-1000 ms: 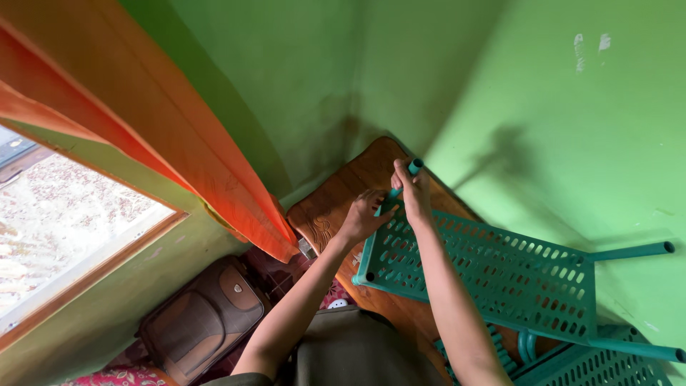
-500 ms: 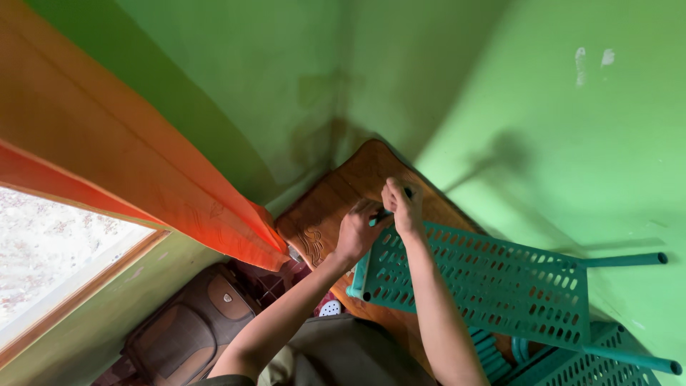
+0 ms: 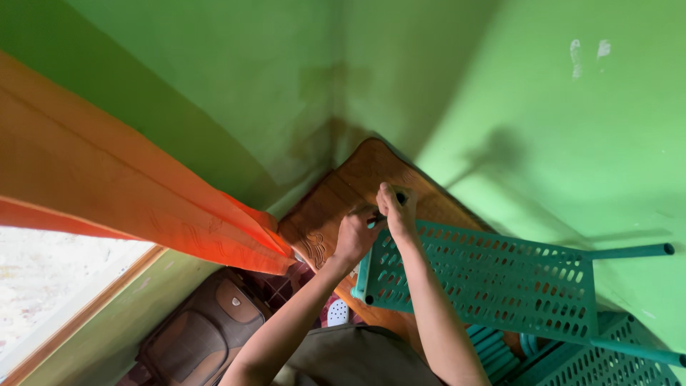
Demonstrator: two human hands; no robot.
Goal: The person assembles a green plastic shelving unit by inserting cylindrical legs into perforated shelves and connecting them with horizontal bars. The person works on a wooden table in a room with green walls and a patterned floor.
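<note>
A teal perforated plastic shelf panel (image 3: 493,282) lies tilted in front of me, with teal tubes (image 3: 629,251) sticking out at its right side. My right hand (image 3: 396,211) is closed around a teal tube at the panel's upper left corner. My left hand (image 3: 355,236) grips the same corner just beside it, thumb against the panel's edge. Both forearms reach up from the bottom of the view. The tube itself is mostly hidden by my fingers.
A carved brown wooden board (image 3: 350,193) stands in the corner of green walls behind the panel. An orange curtain (image 3: 128,193) hangs at the left over a window. A brown bag (image 3: 200,336) sits at lower left. More teal shelf parts (image 3: 593,361) lie at lower right.
The view has shifted closer and slightly right. Both hands have come together at the panel's upper left corner, the right hand lower than before.
</note>
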